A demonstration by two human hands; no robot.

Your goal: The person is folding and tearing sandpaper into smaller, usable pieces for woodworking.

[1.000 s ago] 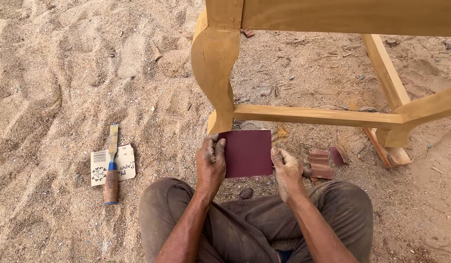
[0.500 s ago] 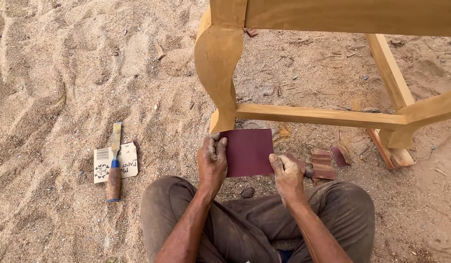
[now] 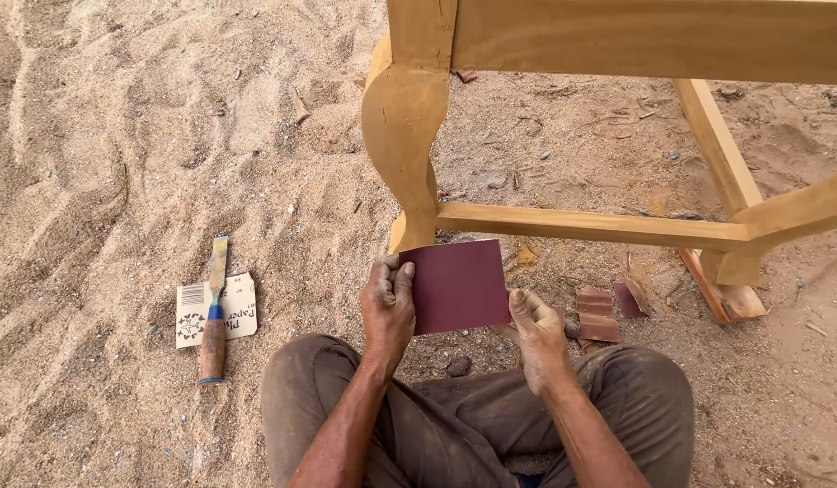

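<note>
I hold a dark red sheet of sandpaper (image 3: 459,285) in front of my knees. My left hand (image 3: 388,307) grips its left edge with the fingers curled over it. My right hand (image 3: 538,333) pinches the sheet's lower right corner. Just beyond the sheet stands the curved leg (image 3: 402,145) of an unfinished wooden furniture frame (image 3: 653,41), with a low rail (image 3: 581,226) running to the right.
A chisel with a wooden handle (image 3: 213,316) lies on a white paper piece (image 3: 241,312) on the sand at my left. Small dark red sandpaper scraps (image 3: 601,314) lie right of my right hand. Loose sand and sawdust cover the ground all around.
My view has shifted slightly, so the frame and chisel sit a little more to the right. Both hands keep hold of the sandpaper, with only small changes of grip.
</note>
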